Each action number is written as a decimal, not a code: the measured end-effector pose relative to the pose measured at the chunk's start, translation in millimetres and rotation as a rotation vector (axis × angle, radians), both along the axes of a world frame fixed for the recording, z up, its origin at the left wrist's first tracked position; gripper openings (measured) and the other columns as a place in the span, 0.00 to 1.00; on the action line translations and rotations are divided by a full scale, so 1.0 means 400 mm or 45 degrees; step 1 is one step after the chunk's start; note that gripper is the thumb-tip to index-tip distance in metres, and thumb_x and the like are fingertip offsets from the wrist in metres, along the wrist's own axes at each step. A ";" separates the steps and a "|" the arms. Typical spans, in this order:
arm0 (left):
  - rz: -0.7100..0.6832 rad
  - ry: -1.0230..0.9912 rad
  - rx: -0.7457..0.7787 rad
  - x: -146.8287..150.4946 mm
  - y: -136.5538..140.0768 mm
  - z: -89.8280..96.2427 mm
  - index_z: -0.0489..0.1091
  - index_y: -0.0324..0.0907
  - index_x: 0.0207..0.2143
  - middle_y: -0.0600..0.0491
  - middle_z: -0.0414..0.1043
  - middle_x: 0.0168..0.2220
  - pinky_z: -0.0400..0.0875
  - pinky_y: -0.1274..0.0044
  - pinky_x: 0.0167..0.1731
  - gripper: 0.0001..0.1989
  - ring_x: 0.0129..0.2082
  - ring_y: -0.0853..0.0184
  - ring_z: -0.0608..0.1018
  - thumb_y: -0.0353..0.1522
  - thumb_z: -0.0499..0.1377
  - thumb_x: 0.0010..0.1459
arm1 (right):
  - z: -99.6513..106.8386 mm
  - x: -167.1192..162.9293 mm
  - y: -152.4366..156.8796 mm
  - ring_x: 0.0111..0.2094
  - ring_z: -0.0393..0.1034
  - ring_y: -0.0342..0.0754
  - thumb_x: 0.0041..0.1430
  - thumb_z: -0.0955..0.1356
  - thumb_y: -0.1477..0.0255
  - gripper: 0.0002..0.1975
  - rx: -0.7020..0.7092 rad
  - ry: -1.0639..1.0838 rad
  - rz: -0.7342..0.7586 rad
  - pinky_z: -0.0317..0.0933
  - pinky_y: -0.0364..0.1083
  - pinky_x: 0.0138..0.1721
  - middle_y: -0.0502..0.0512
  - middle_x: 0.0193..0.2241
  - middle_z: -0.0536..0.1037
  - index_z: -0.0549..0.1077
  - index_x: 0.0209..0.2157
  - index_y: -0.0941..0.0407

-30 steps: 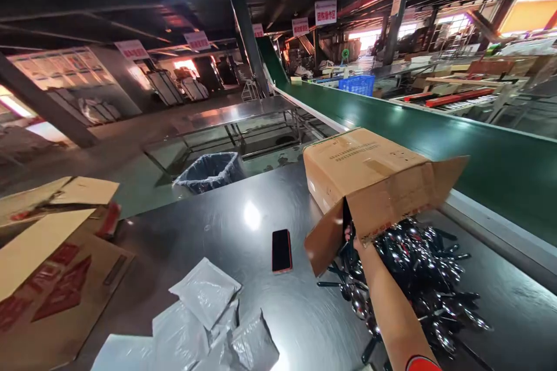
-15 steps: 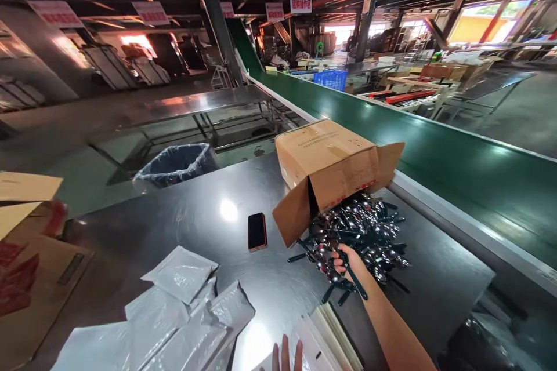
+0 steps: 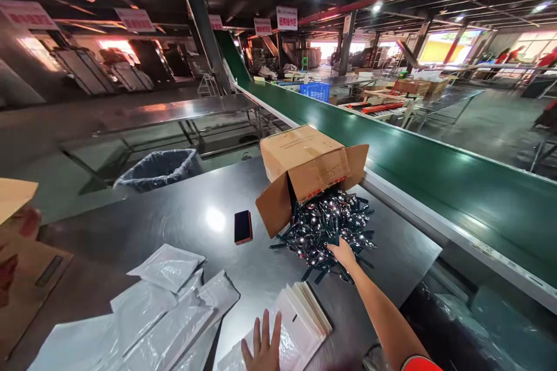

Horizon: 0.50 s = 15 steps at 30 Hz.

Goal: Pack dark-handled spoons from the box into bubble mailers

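Head view, going left to right: I had a cardboard box (image 3: 37,284) at the far edge, then white packets (image 3: 145,304) in a heap, then a phone (image 3: 243,227) on the metal table (image 3: 174,214). The left hand (image 3: 263,341) was spread, fingers apart, at some white mailers (image 3: 300,322); couldn't tell if it was pressing on them. The shiny utensils (image 3: 315,217) lay piled at the mouth of a tipped carton (image 3: 300,148), right hand (image 3: 342,252) at their near side. Couldn't tell if its fingers were closed on one. Hands well apart. I'd call it the picking-out step, so the next move called for a clean grip without snagging neighbours.
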State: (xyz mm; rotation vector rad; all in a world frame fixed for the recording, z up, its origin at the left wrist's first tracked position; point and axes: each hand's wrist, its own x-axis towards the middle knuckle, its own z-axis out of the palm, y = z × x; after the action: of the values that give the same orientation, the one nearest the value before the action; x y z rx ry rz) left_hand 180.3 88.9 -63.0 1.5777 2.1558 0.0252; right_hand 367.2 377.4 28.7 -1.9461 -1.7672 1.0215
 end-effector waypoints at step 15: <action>0.012 -0.241 -0.011 -0.032 0.003 0.069 0.47 0.42 0.70 0.36 0.30 0.73 0.30 0.39 0.62 0.59 0.71 0.37 0.33 0.56 0.64 0.40 | 0.173 0.024 -0.064 0.20 0.64 0.46 0.50 0.70 0.62 0.12 0.168 0.619 0.099 0.59 0.44 0.23 0.43 0.17 0.68 0.68 0.33 0.53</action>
State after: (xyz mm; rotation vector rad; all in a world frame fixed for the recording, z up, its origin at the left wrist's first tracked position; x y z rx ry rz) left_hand 167.4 90.2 -35.6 1.4964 2.0146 0.1613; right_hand 376.6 351.7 98.0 -1.4063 -1.5914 1.2415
